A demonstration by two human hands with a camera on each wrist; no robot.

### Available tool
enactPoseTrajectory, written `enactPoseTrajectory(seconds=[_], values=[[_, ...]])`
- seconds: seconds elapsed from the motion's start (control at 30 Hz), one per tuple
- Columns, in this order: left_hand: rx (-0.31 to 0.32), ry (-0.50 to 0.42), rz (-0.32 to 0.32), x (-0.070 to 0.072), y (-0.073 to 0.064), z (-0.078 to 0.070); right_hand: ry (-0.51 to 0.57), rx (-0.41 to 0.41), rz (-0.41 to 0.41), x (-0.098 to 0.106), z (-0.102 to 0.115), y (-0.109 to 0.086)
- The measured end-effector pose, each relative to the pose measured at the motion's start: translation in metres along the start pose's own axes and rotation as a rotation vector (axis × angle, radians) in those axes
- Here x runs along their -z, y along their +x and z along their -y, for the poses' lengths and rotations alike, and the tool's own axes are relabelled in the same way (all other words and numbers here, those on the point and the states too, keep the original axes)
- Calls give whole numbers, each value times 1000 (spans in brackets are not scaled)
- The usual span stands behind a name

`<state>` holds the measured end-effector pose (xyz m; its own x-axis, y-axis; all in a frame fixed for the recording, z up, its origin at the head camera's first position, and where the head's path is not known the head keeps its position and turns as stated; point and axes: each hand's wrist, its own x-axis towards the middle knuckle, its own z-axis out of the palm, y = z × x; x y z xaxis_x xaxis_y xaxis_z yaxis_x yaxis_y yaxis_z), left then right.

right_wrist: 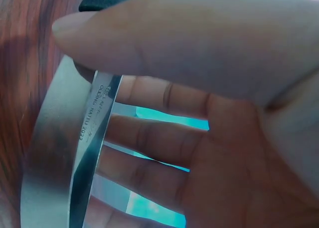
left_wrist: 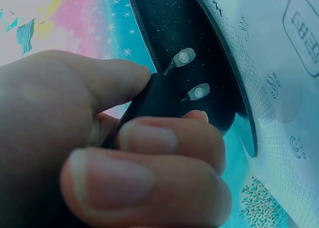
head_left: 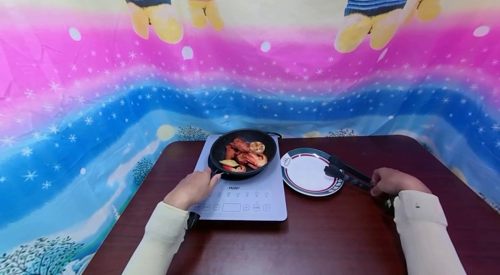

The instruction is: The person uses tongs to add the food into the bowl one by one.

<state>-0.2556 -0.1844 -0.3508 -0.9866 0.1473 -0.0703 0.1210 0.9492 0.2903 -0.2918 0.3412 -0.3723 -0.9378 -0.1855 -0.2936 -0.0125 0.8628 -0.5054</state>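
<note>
My left hand (head_left: pixel 192 189) grips the black handle (left_wrist: pixel 144 96) of a frying pan (head_left: pixel 216 153), its thumb along the top and its fingers curled beneath. Inside the pan lie browned meat pieces (head_left: pixel 241 145), an orange-pink prawn (head_left: pixel 255 160) and a round browned slice (head_left: pixel 257 147). Over to the right, my right hand (head_left: pixel 398 181) holds a pair of tongs (head_left: pixel 357 181), thumb on one metal arm (right_wrist: pixel 92 123) and fingers along the other side. The black tong tips are spread apart over the right rim of a white plate (head_left: pixel 306 173) with a green and red border.
Under the pan is a white induction cooker (head_left: pixel 250 212) with touch buttons on its front. It stands beside the plate on a dark reddish-brown table (head_left: pixel 324 236). Behind the table hangs a colourful cloth (head_left: pixel 250 71) printed with bears and snowflakes.
</note>
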Motion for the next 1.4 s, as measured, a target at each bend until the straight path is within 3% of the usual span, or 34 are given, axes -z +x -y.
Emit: enactPoseTrajectory(seconds=[0.5,0.73,1.0,1.17,1.4], values=[[12,-2,9,0,0,2,-2,-22,31,1,-1,5],[12,-3,8,1,0,3,3,29,-9,7,7,-1],[20,7,-10,-2,3,3,-122,112,-164,14,29,-15],[18,20,-25,-9,0,0,-173,136,-210,13,44,-27],[11,75,-90,-12,0,-4,-204,224,-278,12,88,-45]])
